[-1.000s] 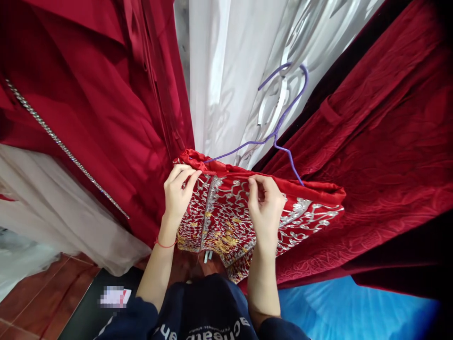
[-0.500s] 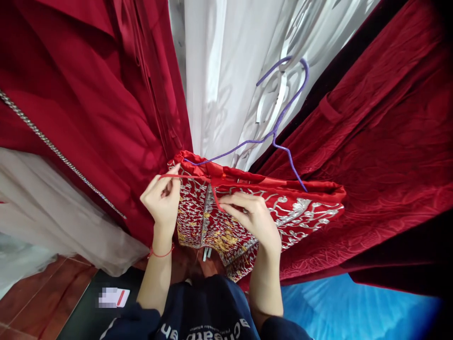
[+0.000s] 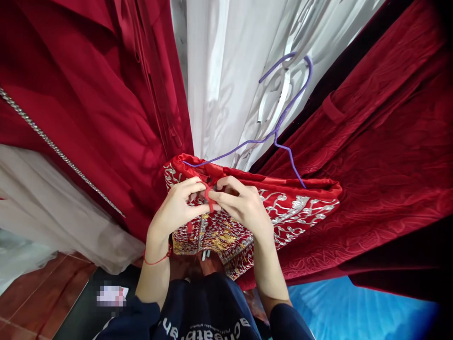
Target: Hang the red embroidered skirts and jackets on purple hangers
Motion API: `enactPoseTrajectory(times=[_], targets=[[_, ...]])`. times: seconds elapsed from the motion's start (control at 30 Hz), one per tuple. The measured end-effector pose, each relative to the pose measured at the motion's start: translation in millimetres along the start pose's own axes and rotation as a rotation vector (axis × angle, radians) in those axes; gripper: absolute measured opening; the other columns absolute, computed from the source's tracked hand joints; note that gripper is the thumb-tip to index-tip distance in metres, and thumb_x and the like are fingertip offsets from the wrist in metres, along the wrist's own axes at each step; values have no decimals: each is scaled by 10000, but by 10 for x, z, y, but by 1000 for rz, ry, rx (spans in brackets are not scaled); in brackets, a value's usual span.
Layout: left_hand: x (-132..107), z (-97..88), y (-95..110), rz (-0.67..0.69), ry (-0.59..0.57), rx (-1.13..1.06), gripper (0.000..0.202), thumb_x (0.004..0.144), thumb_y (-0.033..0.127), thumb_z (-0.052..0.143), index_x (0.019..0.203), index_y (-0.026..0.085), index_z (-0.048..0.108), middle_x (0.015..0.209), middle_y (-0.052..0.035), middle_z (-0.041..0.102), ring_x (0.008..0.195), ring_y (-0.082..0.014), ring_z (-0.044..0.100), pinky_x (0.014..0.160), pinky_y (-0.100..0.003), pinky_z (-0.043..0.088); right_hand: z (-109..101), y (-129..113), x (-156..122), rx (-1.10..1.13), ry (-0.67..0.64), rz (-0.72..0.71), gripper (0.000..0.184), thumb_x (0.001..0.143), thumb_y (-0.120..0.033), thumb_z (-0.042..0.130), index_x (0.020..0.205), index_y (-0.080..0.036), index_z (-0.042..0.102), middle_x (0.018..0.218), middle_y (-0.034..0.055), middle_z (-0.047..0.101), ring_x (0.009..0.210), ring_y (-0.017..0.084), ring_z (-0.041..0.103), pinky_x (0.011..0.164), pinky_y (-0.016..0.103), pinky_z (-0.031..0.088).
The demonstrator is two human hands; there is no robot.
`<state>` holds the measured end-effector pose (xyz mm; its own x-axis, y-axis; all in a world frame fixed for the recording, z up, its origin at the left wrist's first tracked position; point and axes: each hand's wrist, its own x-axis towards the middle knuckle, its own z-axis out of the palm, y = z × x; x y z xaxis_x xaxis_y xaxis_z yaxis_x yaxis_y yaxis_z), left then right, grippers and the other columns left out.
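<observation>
A red skirt [image 3: 297, 208] with silver and gold embroidery hangs by its waistband from a purple wire hanger [image 3: 283, 113]. At the front of the waistband, my left hand [image 3: 182, 203] and my right hand [image 3: 246, 203] meet over a thin red ribbon [image 3: 208, 193]. The ribbon crosses between the fingertips in what looks like a loop. Both hands are closed in pinches on it, with the fingertips nearly touching. Part of the ribbon is hidden behind the fingers.
The hanger hooks onto a white scrolled metal frame [image 3: 283, 89]. Dark red cloth [image 3: 88, 94] hangs at left, and patterned red velvet [image 3: 382, 156] at right. White curtain fabric [image 3: 226, 85] is behind. A blue pleated cloth [image 3: 354, 307] lies low at right.
My hands were apart, each pulling a ribbon end. They have come together at the middle of the waistband, the left moving right, and the ribbon is now gathered between the fingers.
</observation>
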<state>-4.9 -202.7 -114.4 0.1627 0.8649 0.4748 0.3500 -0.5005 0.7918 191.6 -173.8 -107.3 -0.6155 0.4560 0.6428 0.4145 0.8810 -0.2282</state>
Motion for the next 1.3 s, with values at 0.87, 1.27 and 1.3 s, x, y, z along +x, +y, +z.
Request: enactPoseTrajectory(times=[0.87, 1.27, 1.3], targets=[[7, 646, -278, 25, 945, -283, 277, 981, 450, 516, 851, 207, 495, 587, 80, 491, 395, -48, 451, 425, -174, 344, 528, -84, -27, 385, 470, 424, 96, 996, -259, 503, 963, -201, 571, 802, 4, 645, 633, 112, 615, 571, 239, 490], [31, 277, -470, 68, 924, 321, 256, 994, 396, 498, 925, 187, 629, 604, 25, 619, 500, -94, 588, 549, -191, 443, 319, -12, -64, -435, 427, 267, 164, 1032, -181, 420, 1059, -160, 580, 896, 45, 678, 630, 94, 584, 551, 246, 403], [26, 238, -500, 83, 926, 393, 255, 993, 388, 504, 932, 184, 644, 621, 13, 638, 520, -102, 605, 567, -199, 448, 321, -7, -74, -474, 422, 260, 166, 1031, -177, 421, 1058, -156, 583, 894, 48, 679, 634, 98, 585, 568, 251, 412]])
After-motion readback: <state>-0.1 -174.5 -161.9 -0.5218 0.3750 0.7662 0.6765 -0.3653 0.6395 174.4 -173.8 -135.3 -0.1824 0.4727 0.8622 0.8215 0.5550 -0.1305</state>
